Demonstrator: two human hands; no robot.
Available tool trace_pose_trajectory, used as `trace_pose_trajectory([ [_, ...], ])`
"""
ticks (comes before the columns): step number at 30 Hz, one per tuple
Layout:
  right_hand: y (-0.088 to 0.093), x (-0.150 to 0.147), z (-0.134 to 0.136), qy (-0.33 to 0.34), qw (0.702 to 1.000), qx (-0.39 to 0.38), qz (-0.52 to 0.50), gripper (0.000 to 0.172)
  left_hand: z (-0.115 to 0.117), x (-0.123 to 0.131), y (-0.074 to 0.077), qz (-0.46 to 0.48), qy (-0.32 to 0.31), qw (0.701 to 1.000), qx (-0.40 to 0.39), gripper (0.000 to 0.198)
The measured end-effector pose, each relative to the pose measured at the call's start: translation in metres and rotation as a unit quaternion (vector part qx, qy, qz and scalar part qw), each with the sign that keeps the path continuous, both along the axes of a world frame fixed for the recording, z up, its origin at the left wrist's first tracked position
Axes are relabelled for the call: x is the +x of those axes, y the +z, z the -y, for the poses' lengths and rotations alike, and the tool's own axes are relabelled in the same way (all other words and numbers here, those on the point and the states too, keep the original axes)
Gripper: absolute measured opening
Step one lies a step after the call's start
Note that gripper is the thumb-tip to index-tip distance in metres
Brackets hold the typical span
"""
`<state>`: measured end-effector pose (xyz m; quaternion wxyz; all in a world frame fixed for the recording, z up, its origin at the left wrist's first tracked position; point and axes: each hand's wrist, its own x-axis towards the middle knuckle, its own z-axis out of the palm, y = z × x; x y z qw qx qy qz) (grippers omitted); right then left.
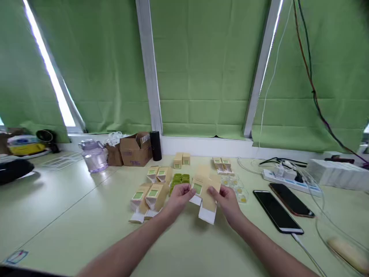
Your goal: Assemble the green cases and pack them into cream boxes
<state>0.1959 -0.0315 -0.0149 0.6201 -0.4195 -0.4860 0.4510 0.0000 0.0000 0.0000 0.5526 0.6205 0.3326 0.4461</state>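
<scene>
Holding tan carton (208, 206), bottom flaps open

Matt tan card carton (205, 192) with white uncoated inner flaps, on a smooth, faintly sheened pale-green table top (72, 215); glossy black glass phone (277, 211), clear lilac plastic jug (93, 156), matt brown corrugated-cardboard box (135, 151), green cloth blinds (201, 65).

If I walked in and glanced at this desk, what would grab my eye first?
Probably the two hands at the middle of the pale green table: the left hand and right hand both grip a tan carton with a green label and open white flaps. Bright green curtains fill the whole background. More small cartons lie left of the hands, and two dark phones lie to the right.
</scene>
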Motion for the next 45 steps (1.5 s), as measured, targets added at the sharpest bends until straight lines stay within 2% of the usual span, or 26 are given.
trace_pose_trajectory([
  [5, 0.002, 0.003, 0.000, -0.025, 0.997, 0.076, -0.009, 0.058, 0.000, -0.006, 0.004, 0.009, 0.065, 0.996, 0.055, 0.056],
  [7, 0.001, 0.007, -0.001, -0.030, 0.995, 0.095, -0.010, 0.053, -0.001, -0.009, 0.006, 0.005, 0.099, 0.989, 0.108, 0.050],
  [9, -0.001, 0.010, -0.003, -0.037, 0.995, 0.091, -0.008, 0.048, -0.003, -0.012, 0.009, -0.013, 0.137, 0.971, 0.194, 0.044],
  [11, -0.006, 0.013, -0.007, -0.051, 0.995, 0.080, -0.003, 0.045, -0.006, -0.016, 0.012, -0.044, 0.175, 0.932, 0.316, 0.034],
  [13, -0.011, 0.015, -0.011, -0.061, 0.995, 0.075, 0.000, 0.042, -0.010, -0.020, 0.015, -0.070, 0.199, 0.863, 0.460, 0.016],
  [14, -0.014, 0.016, -0.013, -0.064, 0.995, 0.071, -0.002, 0.040, -0.011, -0.023, 0.016, -0.082, 0.203, 0.820, 0.529, 0.014],
  [17, -0.021, 0.015, -0.016, -0.063, 0.997, 0.043, -0.016, 0.030, -0.012, -0.030, 0.018, -0.140, 0.208, 0.699, 0.670, 0.034],
  [19, -0.023, 0.013, -0.017, -0.053, 0.998, 0.029, -0.017, 0.026, -0.011, -0.033, 0.019, -0.188, 0.216, 0.645, 0.709, 0.038],
  [22, -0.022, 0.011, -0.015, -0.047, 0.998, 0.034, -0.004, 0.024, -0.008, -0.035, 0.021, -0.220, 0.233, 0.587, 0.743, 0.036],
  [24, -0.021, 0.009, -0.014, -0.049, 0.998, 0.036, 0.007, 0.024, -0.006, -0.035, 0.023, -0.227, 0.241, 0.560, 0.759, 0.035],
  [29, -0.016, 0.006, -0.008, -0.037, 0.998, 0.028, 0.031, 0.023, -0.003, -0.036, 0.027, -0.230, 0.239, 0.535, 0.777, 0.033],
  [34, -0.018, 0.003, -0.006, -0.055, 0.995, 0.046, 0.072, 0.022, -0.004, -0.036, 0.027, -0.235, 0.242, 0.533, 0.776, 0.032],
  [37, -0.022, 0.003, -0.008, -0.045, 0.996, 0.054, 0.055, 0.021, -0.010, -0.034, 0.025, -0.217, 0.255, 0.575, 0.746, 0.036],
  [39, -0.025, 0.004, -0.010, -0.056, 0.995, 0.059, 0.057, 0.022, -0.016, -0.030, 0.024, -0.189, 0.270, 0.633, 0.701, 0.034],
  [41, -0.027, 0.006, -0.012, -0.077, 0.993, 0.055, 0.076, 0.028, -0.024, -0.025, 0.027, -0.154, 0.293, 0.712, 0.620, 0.024],
  [43, -0.027, 0.007, -0.013, -0.084, 0.991, 0.050, 0.091, 0.035, -0.033, -0.018, 0.034, -0.147, 0.324, 0.795, 0.491, 0.016],
  [45, -0.027, 0.008, -0.013, -0.083, 0.991, 0.050, 0.094, 0.040, -0.045, -0.010, 0.045, -0.173, 0.345, 0.858, 0.338, 0.025],
])
